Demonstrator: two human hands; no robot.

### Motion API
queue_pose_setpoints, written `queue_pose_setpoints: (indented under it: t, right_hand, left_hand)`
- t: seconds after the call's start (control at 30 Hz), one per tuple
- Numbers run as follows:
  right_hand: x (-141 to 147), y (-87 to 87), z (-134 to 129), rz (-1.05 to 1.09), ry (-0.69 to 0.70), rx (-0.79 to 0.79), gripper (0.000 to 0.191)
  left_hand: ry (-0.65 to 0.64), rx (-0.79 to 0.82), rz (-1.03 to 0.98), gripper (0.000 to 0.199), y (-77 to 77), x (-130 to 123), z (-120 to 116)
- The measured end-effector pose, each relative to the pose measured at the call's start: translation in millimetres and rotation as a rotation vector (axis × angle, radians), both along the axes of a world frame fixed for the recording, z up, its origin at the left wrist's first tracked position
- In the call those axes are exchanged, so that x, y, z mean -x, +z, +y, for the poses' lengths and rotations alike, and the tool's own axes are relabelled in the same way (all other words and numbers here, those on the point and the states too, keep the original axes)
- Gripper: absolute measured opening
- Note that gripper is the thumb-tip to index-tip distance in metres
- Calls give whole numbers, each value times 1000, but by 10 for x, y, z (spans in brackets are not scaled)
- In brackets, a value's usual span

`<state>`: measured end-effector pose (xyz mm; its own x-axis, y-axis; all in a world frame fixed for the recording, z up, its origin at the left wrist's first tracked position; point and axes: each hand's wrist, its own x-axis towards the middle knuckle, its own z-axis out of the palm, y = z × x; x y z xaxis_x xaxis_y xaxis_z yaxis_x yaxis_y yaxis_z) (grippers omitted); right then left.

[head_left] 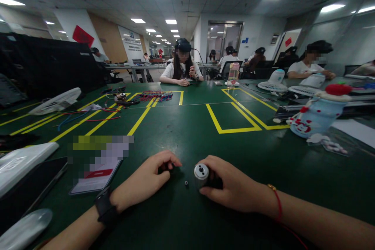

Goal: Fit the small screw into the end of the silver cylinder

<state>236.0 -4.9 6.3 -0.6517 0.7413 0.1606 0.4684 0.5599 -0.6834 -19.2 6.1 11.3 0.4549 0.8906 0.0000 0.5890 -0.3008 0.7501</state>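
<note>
My right hand (231,183) is closed round a short silver metal cylinder (201,174) that looks like a small motor. It stands upright on the green table, and its round end face shows a dark centre with small holes around it. My left hand (155,170) rests on the table to the left, fingers loosely curled, thumb apart from the index finger, nothing visible in it. Between the two hands lies a tiny dark metal ring or pinion (186,183), touched by neither.
A phone (101,172), white device (26,160) and mouse (26,228) lie left. Wires (155,95) are heaped farther off, near a white fan (55,101). At right stand a blue bottle (318,117) and more fans (272,82). A person (181,66) sits opposite.
</note>
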Motion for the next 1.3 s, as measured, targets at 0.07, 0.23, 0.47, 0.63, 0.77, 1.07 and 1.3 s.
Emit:
queue_pose_setpoints:
  t: [0.07, 0.23, 0.47, 0.63, 0.77, 1.07, 1.3]
  right_hand:
    - [0, -16, 2, 27, -4, 16, 40]
    - [-1, -38, -1, 39, -8, 12, 37]
    - [6, -12, -7, -4, -16, 1, 30]
    - [12, -25, 4, 6, -10, -1, 30]
    - [17, -29, 8, 2, -15, -7, 31]
    - [46, -18, 7, -23, -2, -37, 29]
    - [53, -29, 18, -20, 8, -91, 23]
  left_hand:
    - [-77, -58, 56, 32, 29, -5, -21]
    - [-131, -122, 90, 22, 55, -21, -62]
    - [-135, -123, 78, 14, 32, -87, -98]
    - [-143, -146, 72, 11, 2, -114, -98]
    - [-139, -136, 36, 6, 9, -128, -98]
    - [60, -210, -183, 13, 178, -239, -150]
    - [17, -352, -88, 19, 184, -393, -201]
